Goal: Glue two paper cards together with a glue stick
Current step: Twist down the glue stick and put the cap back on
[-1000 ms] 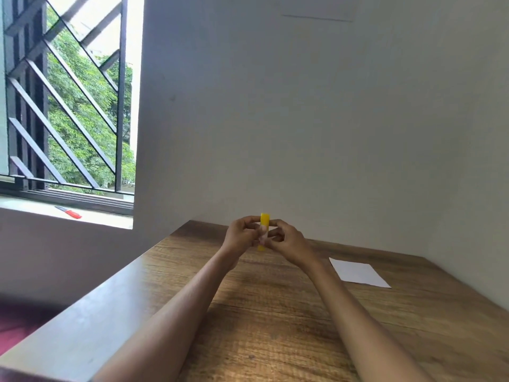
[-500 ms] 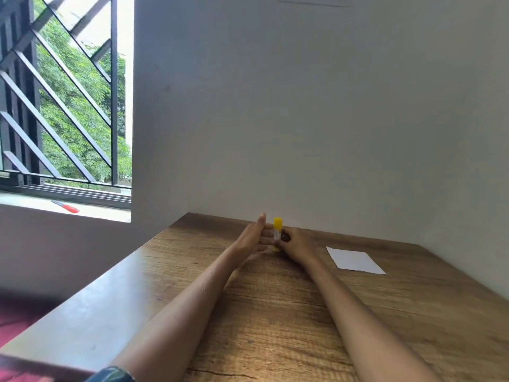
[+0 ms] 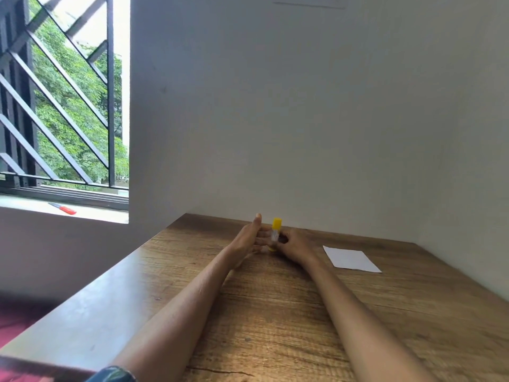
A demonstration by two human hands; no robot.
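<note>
I see no containers on the table; nothing here holds anything else.

Right hand: I read its fingers as curled round the lower part of the glue stick, gripping it. The stick stands upright, yellow cap on top, pale barrel below, its base at or just above the table surface; I cannot tell which.

Left hand: fingers straight and extended, thumb up, palm turned toward the stick. It sits just beside the stick at the stick's 9 o'clock. The fingertips appear to reach the barrel, but I cannot confirm contact. It holds nothing.

Both forearms run along the table from 6 o'clock toward 12 o'clock, and the hands meet near the far edge, close to the wall.

Paper: a white sheet lies flat on the table at the right hand's 3 o'clock, apart from both hands. I cannot tell whether it is one card or two stacked.

Off the table, at 10 o'clock, a barred window shows green foliage, and a red pen lies on its sill.
</note>
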